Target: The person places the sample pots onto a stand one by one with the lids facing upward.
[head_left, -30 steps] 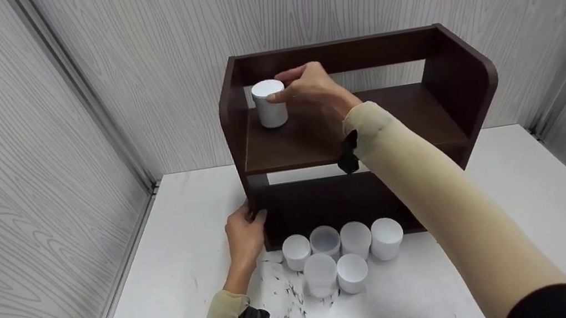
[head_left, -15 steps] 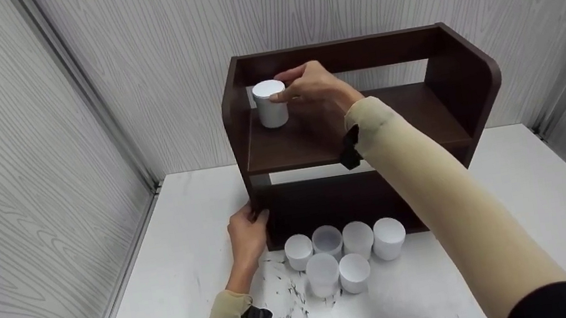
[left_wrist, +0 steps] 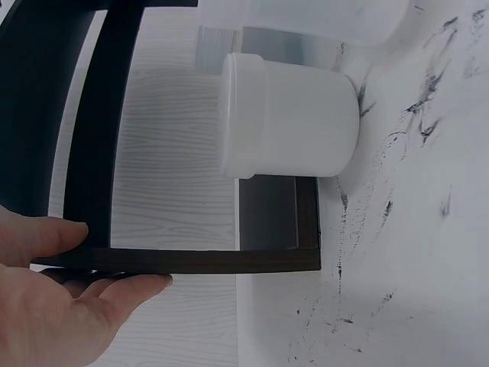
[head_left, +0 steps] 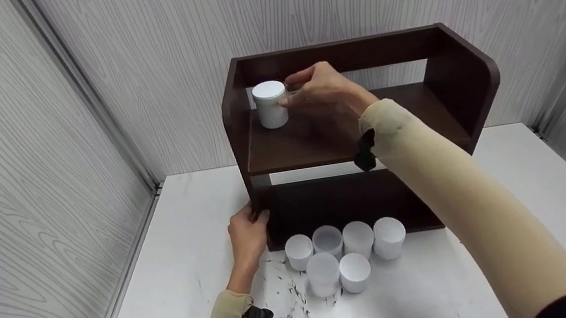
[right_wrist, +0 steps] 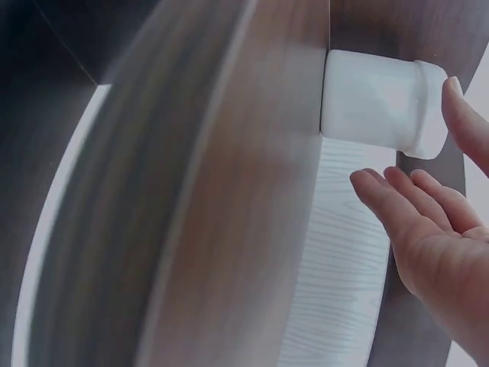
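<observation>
A white lidded jar (head_left: pixel 272 110) stands upright on the upper board at the left end of a dark brown two-tier shelf (head_left: pixel 309 146). My right hand (head_left: pixel 325 85) is just right of that jar; in the right wrist view its fingers (right_wrist: pixel 420 202) are spread off the jar (right_wrist: pixel 374 99), with the thumb near the lid. My left hand (head_left: pixel 247 237) grips the shelf's left side panel (left_wrist: pixel 199 261) low down, thumb on one face and fingers on the other, as the left wrist view shows.
Several white and translucent jars stand on the white table before the shelf, among them a lidded white jar (head_left: pixel 299 252), a translucent jar (head_left: pixel 323 273) and a short white jar (head_left: pixel 355 271). Dark marks (head_left: pixel 295 297) streak the table (head_left: pixel 180 298). Grey wood-patterned walls (head_left: pixel 182 84) surround it.
My right hand has let go of the jar and drawn back slightly to the right. The jar stays on the upper board. My left hand keeps its hold on the side panel.
</observation>
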Available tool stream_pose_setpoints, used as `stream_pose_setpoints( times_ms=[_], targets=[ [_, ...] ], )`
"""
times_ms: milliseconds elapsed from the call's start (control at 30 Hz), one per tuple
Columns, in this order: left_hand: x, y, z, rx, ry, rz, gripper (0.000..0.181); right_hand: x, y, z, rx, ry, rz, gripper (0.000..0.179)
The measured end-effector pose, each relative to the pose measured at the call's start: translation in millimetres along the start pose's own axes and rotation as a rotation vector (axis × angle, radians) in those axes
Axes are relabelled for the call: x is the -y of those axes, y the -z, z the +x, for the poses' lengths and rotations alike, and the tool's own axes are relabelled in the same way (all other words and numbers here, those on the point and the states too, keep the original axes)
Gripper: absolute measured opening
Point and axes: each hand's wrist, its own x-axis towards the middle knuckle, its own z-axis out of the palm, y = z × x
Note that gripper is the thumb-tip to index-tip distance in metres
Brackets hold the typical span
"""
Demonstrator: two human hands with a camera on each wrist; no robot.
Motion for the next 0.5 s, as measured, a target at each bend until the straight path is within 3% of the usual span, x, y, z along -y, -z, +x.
stream_pose_setpoints(
  times_ms=[500],
  targets=[
    [0.9,11.0,6.6,-0.009,-0.016,0.023,0.039,-5.1,15.9,-74.8,-0.149,0.217,-0.165,0.062]
  ],
)
